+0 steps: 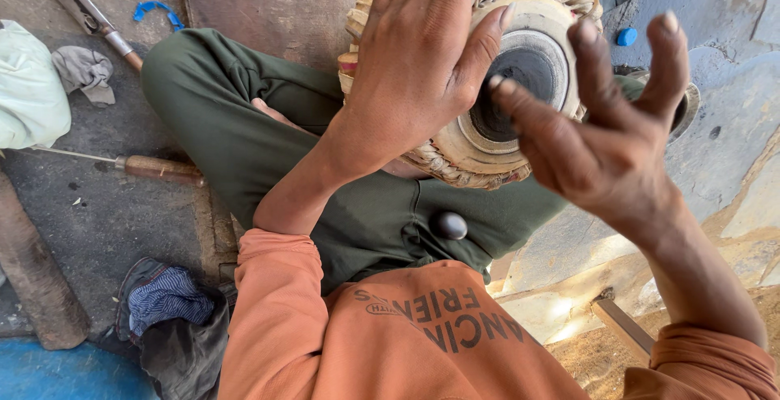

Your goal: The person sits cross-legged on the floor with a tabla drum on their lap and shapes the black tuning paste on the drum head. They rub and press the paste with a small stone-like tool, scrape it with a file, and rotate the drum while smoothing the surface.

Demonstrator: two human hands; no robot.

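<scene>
Drum (520,123), small and round with a pale skin, black centre patch and woven lacing round its rim, rests on the person's green-trousered lap (244,123). Left hand (422,67) grips its rim, fingers wrapped over the lacing. Right hand (605,136) hovers at the skin, fingers spread wide, one fingertip near the black patch. A wooden-handled tool (158,170) lies on the floor.
</scene>
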